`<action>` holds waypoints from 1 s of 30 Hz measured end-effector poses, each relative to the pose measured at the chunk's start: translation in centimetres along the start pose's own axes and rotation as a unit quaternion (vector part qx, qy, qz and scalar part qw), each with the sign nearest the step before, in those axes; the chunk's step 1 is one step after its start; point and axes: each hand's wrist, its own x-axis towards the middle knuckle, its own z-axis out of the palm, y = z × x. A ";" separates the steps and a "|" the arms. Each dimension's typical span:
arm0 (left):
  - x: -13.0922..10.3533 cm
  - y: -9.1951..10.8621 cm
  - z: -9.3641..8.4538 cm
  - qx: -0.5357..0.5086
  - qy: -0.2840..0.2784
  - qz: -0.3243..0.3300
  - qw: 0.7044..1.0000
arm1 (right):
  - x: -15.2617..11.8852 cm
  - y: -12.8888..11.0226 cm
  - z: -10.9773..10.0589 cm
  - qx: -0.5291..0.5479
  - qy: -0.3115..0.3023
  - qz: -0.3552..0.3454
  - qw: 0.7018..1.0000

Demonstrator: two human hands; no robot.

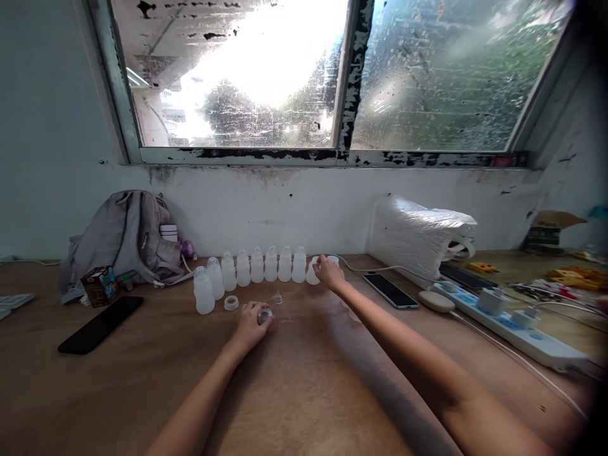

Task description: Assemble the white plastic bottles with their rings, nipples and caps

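Observation:
My left hand [251,328] is closed around a small clear round cap [265,315] just above the table. My right hand [329,272] stretches to the back, its fingers closed at the top of a frosted white bottle [312,273]; part of this bottle is hidden by the fingers. Another white bottle [334,260] shows partly behind that hand. Leftward runs a curved row of frosted baby bottles [257,266] with clear caps. Near my left hand lie a white ring [231,303] and a clear bottle nipple [277,297]. Flat translucent pieces [354,315] lie partly under my right forearm.
On the left are a grey backpack [123,231], a small box [99,285] and a black phone [101,324]. A second phone [390,290], a silver bag [413,231], a white power strip [513,323] and cables are on the right. A wall with a window stands behind.

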 end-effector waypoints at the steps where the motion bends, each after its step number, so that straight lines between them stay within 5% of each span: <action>1: 0.0 0.0 0.0 -0.009 0.002 0.002 1.000 | -0.5 0.0 -0.2 0.002 0.013 -0.005 1.000; 8: 0.4 1.0 -0.4 -0.159 0.137 -0.028 0.977 | -7.9 -0.8 -0.6 0.093 0.082 -0.174 0.977; 13: 0.3 1.6 -0.5 -0.337 0.109 -0.084 0.931 | -10.5 -1.2 1.4 0.253 0.087 -0.300 0.915; 16: 0.3 1.8 -0.4 -0.390 0.112 -0.103 0.908 | -9.9 -0.9 3.7 0.348 0.037 -0.275 0.896; 20: 0.3 1.9 -0.2 -0.420 0.097 -0.129 0.893 | -9.7 -0.7 6.3 0.330 -0.091 -0.278 0.897; 24: 0.2 1.9 0.0 -0.412 0.110 -0.145 0.893 | -10.3 -0.9 6.8 0.300 -0.042 -0.293 0.907; 30: 0.4 1.7 0.0 -0.438 0.174 -0.179 0.863 | -10.9 -1.2 6.1 0.329 -0.046 -0.233 0.914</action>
